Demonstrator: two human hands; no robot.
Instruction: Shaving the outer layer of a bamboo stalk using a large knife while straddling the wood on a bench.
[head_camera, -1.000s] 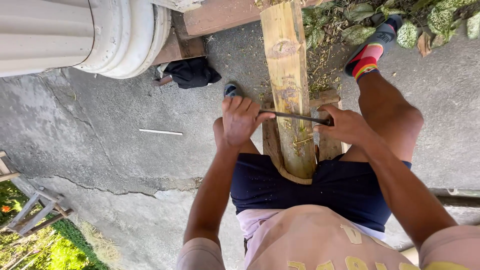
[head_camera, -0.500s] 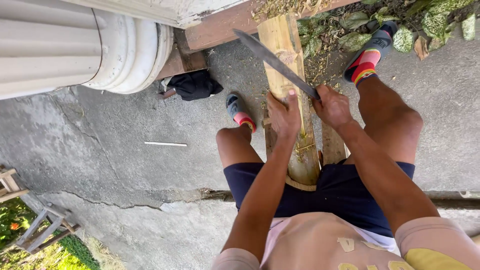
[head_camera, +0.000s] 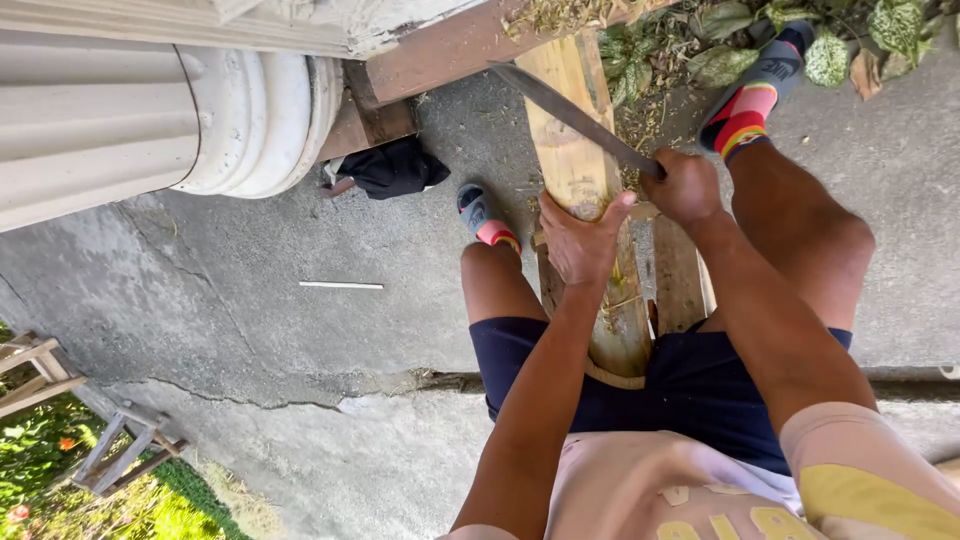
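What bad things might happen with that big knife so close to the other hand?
1. The right hand holds the long blade raised over the wooden plank, while the left hand rests on the same plank just below. A stroke landing low might cut those fingers.
2. The plank runs between the person's bare legs, so a glancing blade could slide toward a thigh.
3. Only socks cover the feet, little protection from chips.

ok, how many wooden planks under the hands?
2. A wide pale plank runs between the legs, with the left hand resting on it. A narrower darker plank lies beside it, below the right hand, which holds the blade. More may be hidden.
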